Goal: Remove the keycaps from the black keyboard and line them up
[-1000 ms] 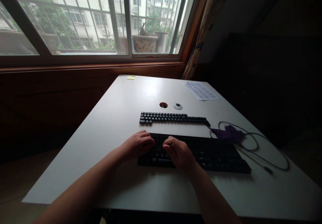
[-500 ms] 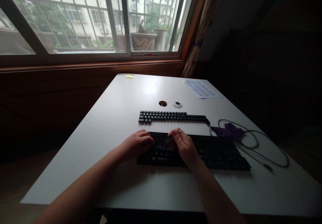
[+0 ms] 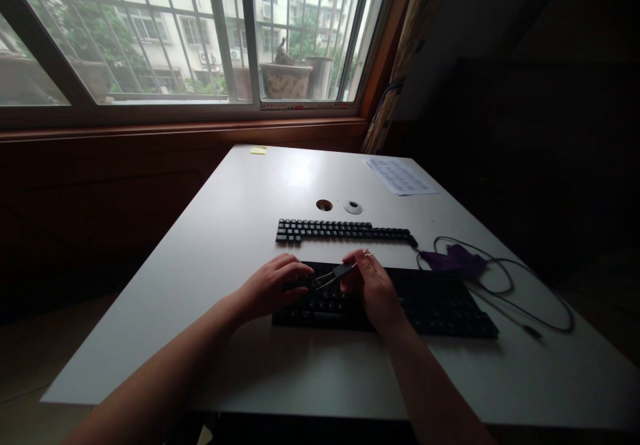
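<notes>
A black keyboard [image 3: 430, 305] lies on the white table [image 3: 240, 232] in front of me. My right hand [image 3: 373, 288] hovers over its left half and pinches a thin keycap puller [image 3: 334, 274] that points left and down toward the keys. My left hand [image 3: 274, 284] rests curled on the keyboard's left end, fingertips close to the tool's tip. A row of loose dark keycaps [image 3: 343, 232] lies on the table just beyond the keyboard.
A purple cloth [image 3: 453, 260] and a looping black cable [image 3: 530, 292] lie to the right. A cable hole [image 3: 324, 205] and its white cap [image 3: 353, 207] sit mid-table. A printed sheet [image 3: 400, 177] and a yellow note [image 3: 258, 150] are at the far edge, under the window.
My right hand has lifted and drawn back from the keys, bringing the puller up into view. The left hand stayed on the keyboard's left end.
</notes>
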Available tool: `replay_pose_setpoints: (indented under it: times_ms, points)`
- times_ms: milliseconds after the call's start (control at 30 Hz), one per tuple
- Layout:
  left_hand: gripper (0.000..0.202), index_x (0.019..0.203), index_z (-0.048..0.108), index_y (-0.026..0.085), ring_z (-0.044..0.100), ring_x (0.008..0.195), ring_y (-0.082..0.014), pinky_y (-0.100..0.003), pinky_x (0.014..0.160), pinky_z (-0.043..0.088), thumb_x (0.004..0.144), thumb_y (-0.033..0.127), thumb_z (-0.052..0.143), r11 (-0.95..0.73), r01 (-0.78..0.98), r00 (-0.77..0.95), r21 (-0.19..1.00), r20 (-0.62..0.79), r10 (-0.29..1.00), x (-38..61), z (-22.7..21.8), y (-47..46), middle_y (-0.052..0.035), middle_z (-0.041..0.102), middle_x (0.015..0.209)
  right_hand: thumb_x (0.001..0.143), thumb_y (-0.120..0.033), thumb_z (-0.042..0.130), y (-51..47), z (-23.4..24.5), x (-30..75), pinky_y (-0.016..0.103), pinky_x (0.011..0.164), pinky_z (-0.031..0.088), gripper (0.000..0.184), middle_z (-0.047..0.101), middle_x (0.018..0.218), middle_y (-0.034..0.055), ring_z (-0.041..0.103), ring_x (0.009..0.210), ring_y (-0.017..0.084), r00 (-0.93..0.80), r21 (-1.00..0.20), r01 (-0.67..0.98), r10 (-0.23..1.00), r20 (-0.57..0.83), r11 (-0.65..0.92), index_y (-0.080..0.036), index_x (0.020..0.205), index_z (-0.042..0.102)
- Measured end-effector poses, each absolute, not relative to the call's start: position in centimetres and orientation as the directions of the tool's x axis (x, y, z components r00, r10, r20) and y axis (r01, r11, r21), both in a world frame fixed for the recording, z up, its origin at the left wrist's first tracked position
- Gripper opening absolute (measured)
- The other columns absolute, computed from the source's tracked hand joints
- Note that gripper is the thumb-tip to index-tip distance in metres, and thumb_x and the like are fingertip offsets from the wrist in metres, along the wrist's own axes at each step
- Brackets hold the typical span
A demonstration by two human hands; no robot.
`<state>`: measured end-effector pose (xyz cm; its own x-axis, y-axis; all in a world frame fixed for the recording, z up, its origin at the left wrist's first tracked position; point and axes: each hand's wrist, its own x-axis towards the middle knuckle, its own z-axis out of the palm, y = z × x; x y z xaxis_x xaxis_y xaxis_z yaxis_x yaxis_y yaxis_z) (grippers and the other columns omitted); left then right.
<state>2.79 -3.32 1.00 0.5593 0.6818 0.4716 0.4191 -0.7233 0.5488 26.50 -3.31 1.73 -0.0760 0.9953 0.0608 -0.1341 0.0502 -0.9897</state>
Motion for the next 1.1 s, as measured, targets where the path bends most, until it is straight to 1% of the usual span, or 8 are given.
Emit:
replay_pose_setpoints:
  times_ms: [67,167,333,433,600,767,933,1100]
  points:
    - [0.03,0.117,0.06,0.02,0.06,0.088,-0.0195,-0.032,0.076,0.053,0.089,0.027,0.064,-0.748,0.378,0.568,0.545,0.501,0.652,2.88,1.21,-3.56,-0.0087,0.062,0.1,0.095,-0.052,0.049,-3.33,1.62,26.33,0.026,0.053,0.046,0.034,0.061,0.064,-0.0021,0.057,0.052,0.013,-0.085,-0.982,-0.19,0.996,0.037,0.02,-0.02,0.093,0.059]
    - [0.029,0.118,0.06,0.02,0.06,0.09,-0.02,-0.034,0.078,0.054,0.089,0.024,0.063,-0.782,0.359,0.567,0.509,0.547,0.616,2.99,1.26,-3.75,-0.0097,0.063,0.102,0.094,-0.052,0.05,-3.42,1.56,25.99,0.025,0.052,0.045,0.034,0.061,0.063,-0.002,0.057,0.051,0.013,-0.12,-0.969,-0.245,0.993,0.014,-0.016,-0.019,0.093,0.059]
    - [0.024,0.112,0.064,0.022,0.06,0.086,-0.0183,-0.032,0.075,0.053,0.088,0.02,0.063,-0.827,0.364,0.583,0.428,0.588,0.561,3.01,1.04,-3.67,-0.0077,0.063,0.098,0.094,-0.052,0.05,-3.51,1.66,25.64,0.025,0.051,0.045,0.034,0.06,0.062,-0.0026,0.058,0.05,0.012,-0.132,-0.961,-0.271,0.991,-0.015,-0.051,-0.019,0.091,0.059]
    - [0.023,0.11,0.065,0.022,0.06,0.083,-0.0173,-0.031,0.074,0.053,0.088,0.018,0.063,-0.842,0.364,0.595,0.399,0.596,0.539,3.02,1.09,-3.66,-0.0069,0.063,0.095,0.094,-0.052,0.05,-3.49,1.64,25.57,0.025,0.051,0.045,0.034,0.06,0.063,-0.0026,0.057,0.05,0.012,-0.142,-0.961,-0.272,0.99,-0.02,-0.059,-0.019,0.091,0.059]
    - [0.017,0.104,0.066,0.02,0.06,0.082,-0.0175,-0.03,0.073,0.053,0.087,0.019,0.064,-0.83,0.366,0.575,0.421,0.599,0.557,3.08,1.3,-3.9,-0.0076,0.062,0.094,0.094,-0.052,0.052,-3.47,1.52,25.49,0.024,0.05,0.044,0.034,0.061,0.064,-0.002,0.057,0.051,0.012,-0.178,-0.954,-0.288,0.983,-0.038,-0.089,-0.019,0.09,0.059]
    - [0.016,0.101,0.065,0.018,0.061,0.08,-0.017,-0.029,0.07,0.054,0.084,0.018,0.065,-0.812,0.373,0.504,0.449,0.636,0.584,3.27,1.36,-4.17,-0.008,0.062,0.093,0.093,-0.051,0.053,-3.46,1.42,25.55,0.024,0.049,0.043,0.032,0.061,0.062,-0.0018,0.056,0.05,0.012,-0.201,-0.953,-0.289,0.979,-0.033,-0.091,-0.019,0.09,0.059]
    - [0.017,0.101,0.065,0.019,0.062,0.082,-0.0175,-0.03,0.072,0.055,0.084,0.016,0.066,-0.825,0.378,0.452,0.421,0.693,0.561,3.53,1.27,-4.12,-0.0077,0.064,0.092,0.092,-0.051,0.055,-3.29,1.15,25.66,0.023,0.047,0.042,0.033,0.063,0.062,-0.0007,0.056,0.049,0.012,-0.194,-0.949,-0.297,0.98,-0.05,-0.107,-0.018,0.09,0.059]
    - [0.021,0.104,0.062,0.019,0.065,0.086,-0.0184,-0.031,0.075,0.056,0.084,0.013,0.065,-0.833,0.372,0.465,0.41,0.694,0.549,3.58,1.1,-3.9,-0.0086,0.069,0.097,0.091,-0.051,0.057,-3.12,0.97,25.65,0.021,0.046,0.042,0.033,0.064,0.062,-0.0006,0.057,0.048,0.011,-0.178,-0.948,-0.3,0.983,-0.052,-0.104,-0.018,0.09,0.06]
